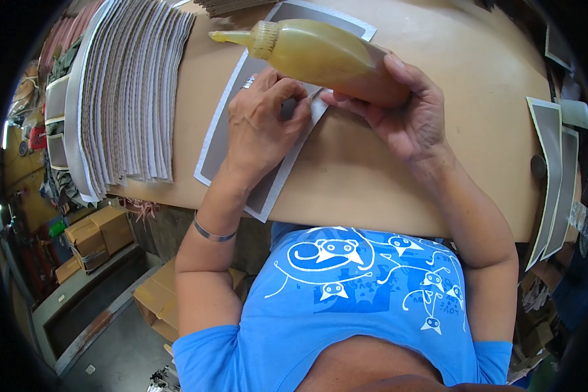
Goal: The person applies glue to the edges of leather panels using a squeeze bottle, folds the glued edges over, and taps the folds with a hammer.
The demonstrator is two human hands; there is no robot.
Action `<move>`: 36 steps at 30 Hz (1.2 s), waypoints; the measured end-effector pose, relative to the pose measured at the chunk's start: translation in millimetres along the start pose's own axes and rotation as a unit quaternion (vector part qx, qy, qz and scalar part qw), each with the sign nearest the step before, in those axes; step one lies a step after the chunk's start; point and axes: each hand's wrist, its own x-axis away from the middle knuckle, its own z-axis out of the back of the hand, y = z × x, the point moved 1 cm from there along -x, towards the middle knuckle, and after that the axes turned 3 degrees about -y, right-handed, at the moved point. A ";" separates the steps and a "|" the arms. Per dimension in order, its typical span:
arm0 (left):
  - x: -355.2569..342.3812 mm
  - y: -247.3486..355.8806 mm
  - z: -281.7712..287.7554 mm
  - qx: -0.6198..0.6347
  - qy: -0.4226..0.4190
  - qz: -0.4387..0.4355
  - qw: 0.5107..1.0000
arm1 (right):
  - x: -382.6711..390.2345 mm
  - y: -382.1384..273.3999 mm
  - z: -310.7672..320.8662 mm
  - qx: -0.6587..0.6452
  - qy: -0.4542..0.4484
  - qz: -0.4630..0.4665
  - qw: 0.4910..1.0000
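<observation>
A long grey sheet with a white border (268, 189) lies slantwise on the table. My left hand (262, 124) is over it, thumb and fingers pinched together at its right edge, where a bit of the white border lifts. What lies between those fingertips is partly hidden. My right hand (415, 108) is wrapped round the base of a yellowish, translucent squeeze bottle (326, 55). The bottle is tilted nearly flat above the sheet, its narrow nozzle pointing left. Some fingertips of the right hand reach under the bottle to the lifted edge.
A thick stack of white-edged sheets (127, 98) fans out on the left of the tan table (385, 189). More bordered grey sheets (549, 176) hang at the right edge. Cardboard boxes (98, 235) stand below on the left. Another stack (232, 5) sits at the far edge.
</observation>
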 end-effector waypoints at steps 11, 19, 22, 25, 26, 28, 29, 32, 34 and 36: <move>0.2 -15.2 6.7 0.174 -0.048 0.113 0.977 | -1.7 5.1 -4.7 0.067 0.043 0.054 0.995; -2.6 -6.8 6.8 0.087 -0.063 0.059 0.992 | 1.6 -7.5 3.2 -0.026 0.030 0.031 0.999; -7.3 4.6 5.6 -0.036 -0.077 -0.049 0.995 | 10.0 -39.1 20.8 -0.059 0.006 0.060 0.996; -12.6 11.2 0.4 -0.120 -0.098 -0.156 0.975 | 28.9 -72.4 14.5 0.060 0.053 0.142 0.987; -12.6 10.4 -2.1 -0.113 -0.086 -0.161 0.977 | 36.1 -79.0 12.0 0.129 0.058 0.171 0.975; -13.0 9.0 -5.2 -0.098 -0.062 -0.171 0.978 | 44.6 -88.1 11.2 0.250 0.076 0.215 0.941; -14.4 7.3 -7.6 -0.089 -0.054 -0.169 0.980 | 47.8 -91.3 12.9 0.301 0.091 0.230 0.921; -19.4 3.8 -12.8 -0.065 -0.034 -0.158 0.985 | 53.6 -93.8 16.9 0.388 0.113 0.246 0.881; -22.4 6.0 -12.8 -0.054 -0.024 -0.145 0.988 | 54.2 -91.8 19.1 0.424 0.115 0.246 0.864; -23.7 7.0 -12.4 -0.029 -0.022 -0.127 0.991 | 53.3 -87.3 17.3 0.445 0.123 0.252 0.851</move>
